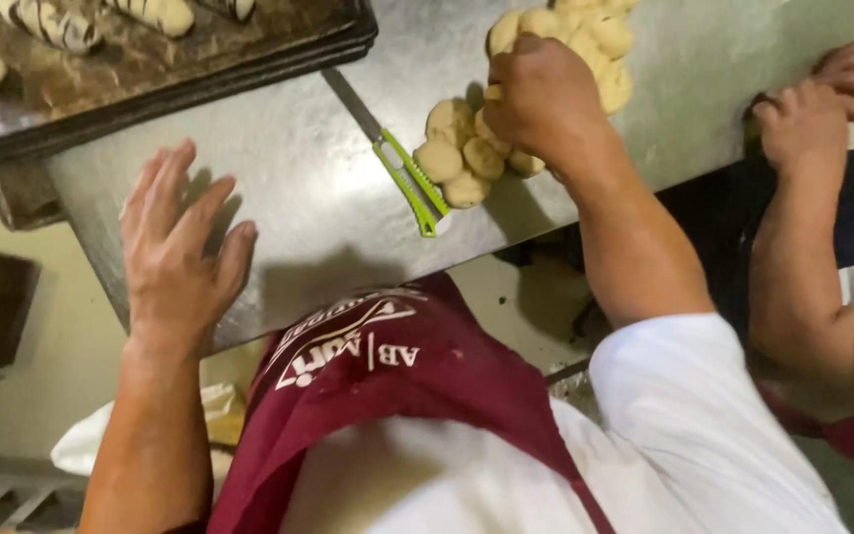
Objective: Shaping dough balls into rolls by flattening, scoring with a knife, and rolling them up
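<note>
Maroon cloth apron (387, 386) over a white shirt fills the lower frame; above it, at left centre, the left hand (180, 252) lies flat on the grey metal surface (318, 168), fingers (200, 213) spread apart; a green-handled utility knife (402, 168) lies at centre; just right of it, the right hand (541, 99) presses on pale round dough pieces (467, 153), fingers curled together; another person's hands (812, 109) rest at right; a dark baking tray (150, 69) sits upper left.
</note>
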